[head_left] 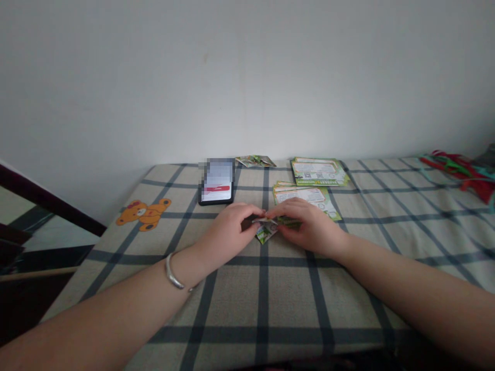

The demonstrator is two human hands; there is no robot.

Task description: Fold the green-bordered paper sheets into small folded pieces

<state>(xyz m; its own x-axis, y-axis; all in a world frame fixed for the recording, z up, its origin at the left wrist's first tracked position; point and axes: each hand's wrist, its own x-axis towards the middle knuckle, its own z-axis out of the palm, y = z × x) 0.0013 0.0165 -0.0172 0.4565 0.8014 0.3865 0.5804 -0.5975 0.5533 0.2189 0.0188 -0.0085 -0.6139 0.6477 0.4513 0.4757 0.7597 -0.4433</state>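
My left hand and my right hand meet at the middle of the table, fingers curled and pinched together on a small folded piece of green and white printed paper. The paper rests on the checked tablecloth, and most of it is hidden under my fingers. A silver bangle sits on my left wrist.
A phone with its screen lit lies behind my left hand. Printed leaflets lie in two stacks behind my right hand, with another folded paper piece by the wall. Red and green ribbons lie far right. A bear picture marks the cloth's left.
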